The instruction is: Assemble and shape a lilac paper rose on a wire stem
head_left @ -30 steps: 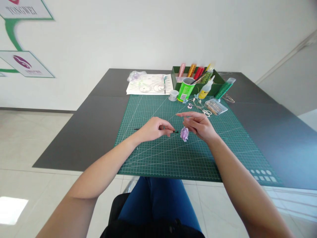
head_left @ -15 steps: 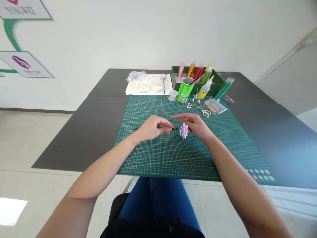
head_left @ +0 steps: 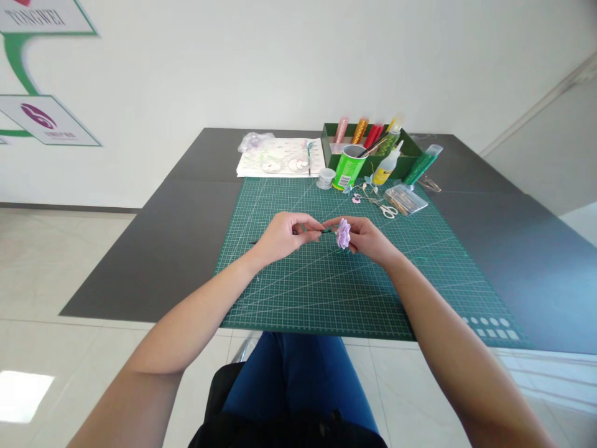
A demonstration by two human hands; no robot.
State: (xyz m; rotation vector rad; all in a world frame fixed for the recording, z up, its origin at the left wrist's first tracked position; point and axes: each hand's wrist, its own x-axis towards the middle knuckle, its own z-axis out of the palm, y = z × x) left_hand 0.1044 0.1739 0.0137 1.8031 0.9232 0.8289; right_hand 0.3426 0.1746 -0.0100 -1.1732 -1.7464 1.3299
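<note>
Over the cutting mat (head_left: 289,292), my left hand (head_left: 286,235) pinches the dark stem (head_left: 327,231) of a lilac artificial flower (head_left: 344,234), its bloom pointing right. My right hand (head_left: 368,238) is just behind the bloom; its index finger reaches to the stem beside my left fingertips. The other right fingers are curled and partly hidden by the petals, so what they hold cannot be made out. A thin green strand shows just below the bloom.
Toward the back stand a green can (head_left: 349,169) with brushes, a glue bottle (head_left: 388,165), a small tub (head_left: 325,178) and a box (head_left: 329,149) of glitter tubes. White scissors (head_left: 388,211) and a clear case (head_left: 405,199) lie in front. Papers (head_left: 280,163) are at back left.
Both hands have risen slightly and drawn closer, and the flower has shifted a little up and left. My right index finger now meets the stem near my left fingertips.
</note>
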